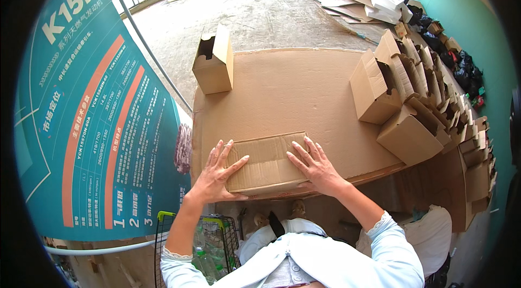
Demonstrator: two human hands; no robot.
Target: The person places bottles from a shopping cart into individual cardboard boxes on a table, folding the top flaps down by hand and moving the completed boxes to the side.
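Observation:
A closed, long brown cardboard box [266,159] lies at the near edge of a cardboard-covered work surface [293,92]. My left hand [217,174] grips its left end, fingers spread over the end and top, one digit along the front side. At the opposite end my right hand [317,168] holds the box, fingers spread over the top and the thumb by the near edge. Both palms are partly hidden. Farther off on the left, a tall box [220,65] stands upright with an opening in it.
Several boxes with open flaps [374,90] are stacked on the right, their rows running back beside the surface. A teal printed banner [103,119] stands close on the left. Below it is a wire basket [230,233] with plastic bottles. Scrap cardboard [353,3] lies at the back right.

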